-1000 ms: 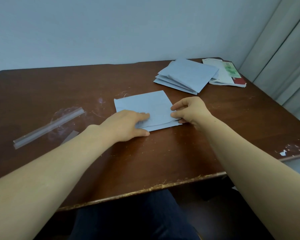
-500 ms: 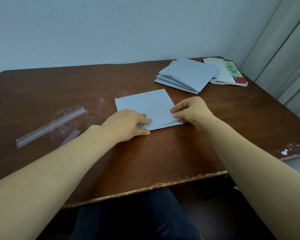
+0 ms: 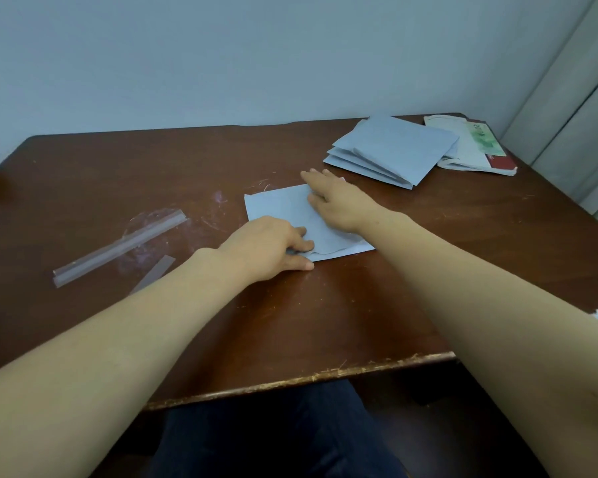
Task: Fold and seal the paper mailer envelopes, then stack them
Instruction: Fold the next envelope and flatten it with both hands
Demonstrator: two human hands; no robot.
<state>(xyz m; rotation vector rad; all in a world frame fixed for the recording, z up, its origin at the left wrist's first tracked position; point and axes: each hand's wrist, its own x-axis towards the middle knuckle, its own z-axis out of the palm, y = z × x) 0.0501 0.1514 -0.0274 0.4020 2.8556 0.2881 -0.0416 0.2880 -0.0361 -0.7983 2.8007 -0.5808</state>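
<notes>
A light blue paper mailer envelope (image 3: 279, 208) lies flat in the middle of the brown table (image 3: 359, 305). My left hand (image 3: 268, 244) rests on its near left corner, fingertips pressing the folded flap near the front edge. My right hand (image 3: 335, 198) lies flat across the envelope's far right part, fingers spread and pointing left and away. A stack of several folded blue envelopes (image 3: 392, 150) sits at the back right of the table.
Clear plastic strips (image 3: 120, 246) lie on the table at the left, a smaller piece (image 3: 154, 272) beside them. White and green-red papers (image 3: 477, 146) lie behind the stack at the far right corner. A curtain (image 3: 573, 98) hangs at the right.
My right hand left the envelope's near right edge and moved up and left, flat onto its far part. My left hand stays on the near left corner.
</notes>
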